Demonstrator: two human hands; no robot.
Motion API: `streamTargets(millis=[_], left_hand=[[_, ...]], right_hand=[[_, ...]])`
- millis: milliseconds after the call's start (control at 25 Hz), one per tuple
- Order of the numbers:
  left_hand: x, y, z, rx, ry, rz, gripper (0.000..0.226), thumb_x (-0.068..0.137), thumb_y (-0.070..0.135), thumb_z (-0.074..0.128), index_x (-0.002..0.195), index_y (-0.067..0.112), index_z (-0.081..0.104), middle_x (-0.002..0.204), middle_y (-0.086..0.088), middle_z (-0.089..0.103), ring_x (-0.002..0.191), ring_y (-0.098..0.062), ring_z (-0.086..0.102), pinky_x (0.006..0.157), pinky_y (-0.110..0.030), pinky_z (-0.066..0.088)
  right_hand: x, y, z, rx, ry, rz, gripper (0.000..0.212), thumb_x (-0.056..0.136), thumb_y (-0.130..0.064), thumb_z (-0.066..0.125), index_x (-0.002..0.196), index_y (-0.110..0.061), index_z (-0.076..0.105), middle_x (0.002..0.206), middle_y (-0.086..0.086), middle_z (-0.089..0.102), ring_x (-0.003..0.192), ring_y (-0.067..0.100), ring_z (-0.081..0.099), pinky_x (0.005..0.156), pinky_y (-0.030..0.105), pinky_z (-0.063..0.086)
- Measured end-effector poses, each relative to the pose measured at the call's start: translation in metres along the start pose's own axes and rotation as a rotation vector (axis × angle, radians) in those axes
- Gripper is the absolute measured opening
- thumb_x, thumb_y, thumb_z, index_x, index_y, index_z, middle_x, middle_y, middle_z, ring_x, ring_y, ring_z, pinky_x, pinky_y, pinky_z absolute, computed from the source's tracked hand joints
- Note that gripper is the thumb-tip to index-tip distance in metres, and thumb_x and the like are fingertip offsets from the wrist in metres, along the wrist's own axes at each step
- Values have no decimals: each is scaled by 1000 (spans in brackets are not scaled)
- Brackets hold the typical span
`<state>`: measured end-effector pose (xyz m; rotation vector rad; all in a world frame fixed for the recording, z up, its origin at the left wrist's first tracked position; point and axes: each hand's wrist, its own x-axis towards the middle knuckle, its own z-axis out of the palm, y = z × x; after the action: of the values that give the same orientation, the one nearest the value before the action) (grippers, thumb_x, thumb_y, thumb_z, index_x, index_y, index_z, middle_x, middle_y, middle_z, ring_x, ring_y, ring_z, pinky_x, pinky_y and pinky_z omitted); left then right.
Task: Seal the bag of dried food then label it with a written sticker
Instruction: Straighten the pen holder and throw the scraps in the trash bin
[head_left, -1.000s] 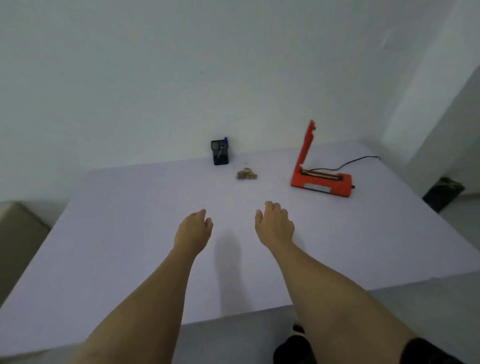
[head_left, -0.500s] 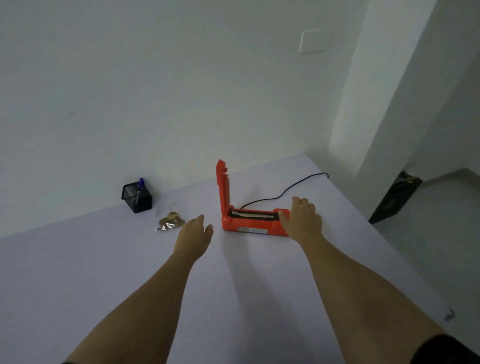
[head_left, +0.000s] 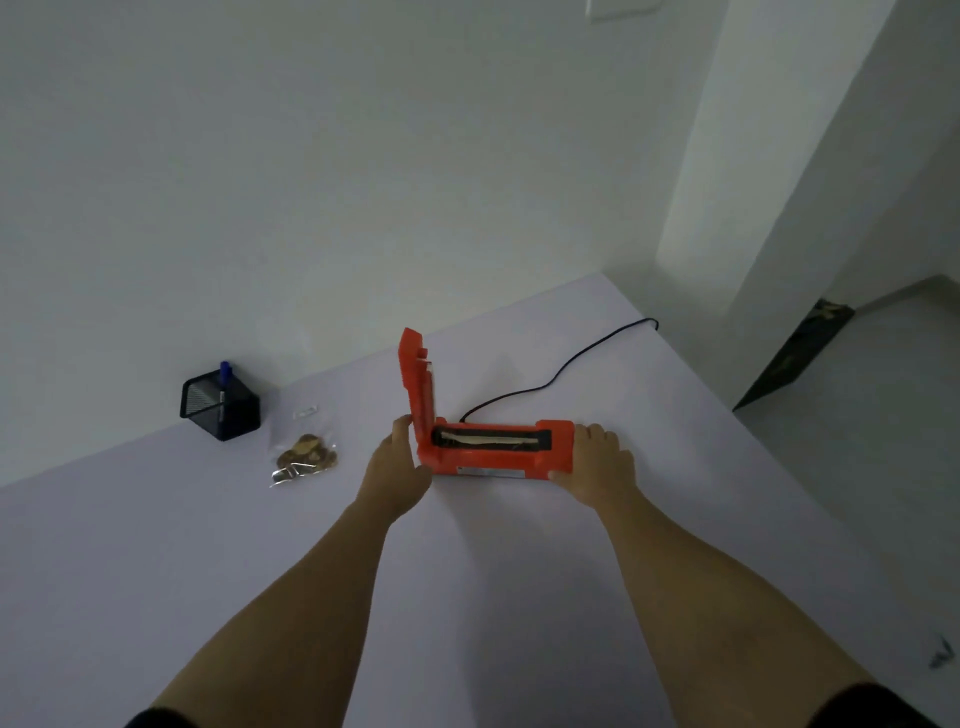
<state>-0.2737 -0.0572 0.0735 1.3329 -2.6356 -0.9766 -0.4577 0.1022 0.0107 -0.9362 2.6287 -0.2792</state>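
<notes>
A second ago both my hands hung bare over the middle of the desk (head_left: 156, 545) with the sealer well off to the right; now my left hand (head_left: 397, 470) is cupped against the hinge end of the orange heat sealer (head_left: 493, 449) and my right hand (head_left: 597, 467) is wrapped round its far end, so each grip is closed on the sealer's base, thumbs on the near face, the other fingers over the top edges; I judge that I am taking hold of the machine to draw it nearer or square it up, so the sealing itself has not begun; the lid (head_left: 415, 384) stands upright and open, the dark sealing strip bare, nothing laid across it; the bag of dried food (head_left: 304, 457) lies flat on the desk to my left, near the sealer but apart from it and untouched; beyond it stands a black mesh pen holder (head_left: 221, 408) with a blue pen (head_left: 224, 379) in it; the power cord (head_left: 561, 376) trails off the back of the desk, and its plug end is out of sight; a small pale slip (head_left: 305, 414) lies just behind the bag, perhaps the sticker, though it is too small to tell; whether the bag's mouth is open I cannot make out.
</notes>
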Motion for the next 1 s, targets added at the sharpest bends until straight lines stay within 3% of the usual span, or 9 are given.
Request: streamTargets(millis=[120,240,400,1000], left_hand=[[12,-9,15,-57,-32,68,58,78,1,53,132,15,36,114,-17,57,102,-36,56,77,-29,37],[27,-16,28,-70,-81,122,68,70,2,53,133,23,36,130,-13,42,113,-32,48,82,-27,37],[55,-16,37,-165,34,22,73,76,-2,55,139,26,30,147,-14,23,122,-33,43,85,-27,39],[191,-22,15,-236,222,32,66,81,4,57,139,18,31,130,-16,49,119,-32,48,91,-31,38]], right_hand=[[18,6,9,44,30,-40,68,79,-43,67,133,-14,37,127,7,51,116,27,45,90,41,42],[41,10,6,189,48,-99,69,74,-40,72,132,-16,44,124,8,55,114,29,48,91,42,42],[86,0,3,182,116,-125,60,73,-39,74,124,-14,53,120,10,57,109,29,49,88,43,43],[239,-63,-6,111,235,-112,50,80,-36,67,123,-15,53,120,11,55,115,30,45,90,42,38]])
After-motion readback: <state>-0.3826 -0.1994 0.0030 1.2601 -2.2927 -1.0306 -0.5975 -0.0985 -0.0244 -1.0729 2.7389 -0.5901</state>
